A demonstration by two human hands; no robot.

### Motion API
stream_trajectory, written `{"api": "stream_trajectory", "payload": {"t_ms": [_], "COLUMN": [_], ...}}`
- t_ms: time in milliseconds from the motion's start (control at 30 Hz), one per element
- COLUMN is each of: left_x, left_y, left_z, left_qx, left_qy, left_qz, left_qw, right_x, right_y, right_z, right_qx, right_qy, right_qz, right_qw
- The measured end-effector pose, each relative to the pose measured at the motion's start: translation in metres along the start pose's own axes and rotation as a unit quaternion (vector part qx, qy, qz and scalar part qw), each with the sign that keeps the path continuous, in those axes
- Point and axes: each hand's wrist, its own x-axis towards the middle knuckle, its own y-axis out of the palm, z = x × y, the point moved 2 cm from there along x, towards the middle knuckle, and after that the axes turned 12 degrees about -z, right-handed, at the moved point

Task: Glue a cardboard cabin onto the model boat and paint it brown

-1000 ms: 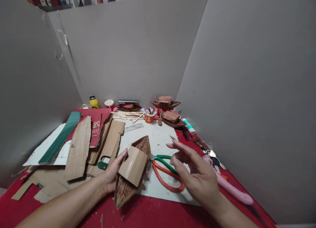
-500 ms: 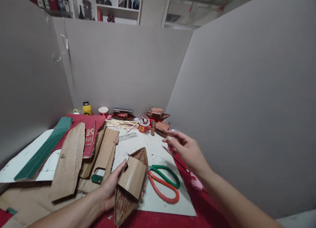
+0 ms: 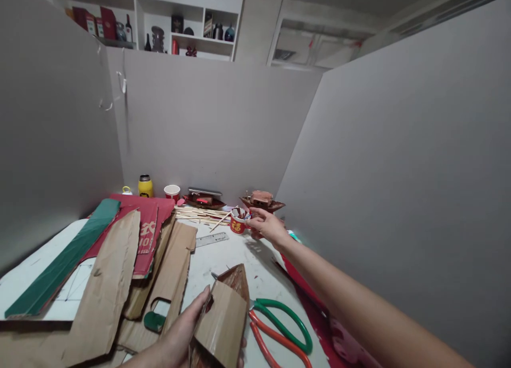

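My left hand [image 3: 181, 331] is closed round a small cardboard boat [image 3: 223, 320] with a curved tan roof, its pointed end facing away from me. Stretched forward, my right hand [image 3: 268, 227] has its fingertips at the right side of a red paper cup [image 3: 237, 226] with gold lettering. Its fingers look apart and nothing shows in them; whether they touch the cup, I cannot tell. Dark reddish strips stand in that cup. Scissors [image 3: 283, 325] with green and orange handles lie right of the held boat, their blades partly beneath it.
Cut cardboard pieces [image 3: 107, 288] and a green strip [image 3: 66, 256] cover the left side. A ruler [image 3: 211, 239], thin wooden sticks [image 3: 199, 215] and two finished model boats, one brown [image 3: 262, 200], one dark [image 3: 203, 199], lie farther back. Grey partitions [image 3: 207, 123] enclose the table.
My right hand has moved forward and left, from beside the small brown model to the red cup. My left hand still holds the boat, which now appears lower in view.
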Motion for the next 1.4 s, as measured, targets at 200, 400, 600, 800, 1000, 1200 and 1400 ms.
{"api": "stream_trajectory", "payload": {"t_ms": [200,400,600,800,1000,1200,1400], "left_x": [0.012,0.016,0.011,0.007,0.004,0.002,-0.002], "left_y": [-0.005,-0.011,-0.009,-0.005,-0.003,-0.001,0.001], "left_z": [-0.001,-0.001,-0.001,-0.004,-0.005,-0.005,-0.004], "left_qx": [-0.015,-0.013,-0.024,-0.023,-0.011,-0.010,-0.012], "left_qy": [0.004,-0.015,-0.014,-0.012,-0.002,0.004,0.011], "left_qz": [-0.018,-0.009,-0.014,-0.023,-0.012,0.012,0.011], "left_qw": [1.000,1.000,1.000,0.999,1.000,1.000,1.000], "right_x": [0.018,0.020,0.018,0.015,0.011,0.002,-0.032], "right_y": [0.008,0.003,-0.011,-0.015,-0.021,-0.028,-0.041], "right_z": [-0.011,-0.001,0.005,0.000,-0.004,0.000,0.019], "right_qx": [-0.006,0.038,0.088,0.134,0.192,0.263,0.343], "right_qy": [-0.019,-0.065,-0.073,-0.027,0.005,0.025,0.068], "right_qz": [-0.002,-0.058,-0.112,-0.137,-0.182,-0.231,-0.239], "right_qw": [1.000,0.995,0.987,0.981,0.964,0.936,0.906]}}
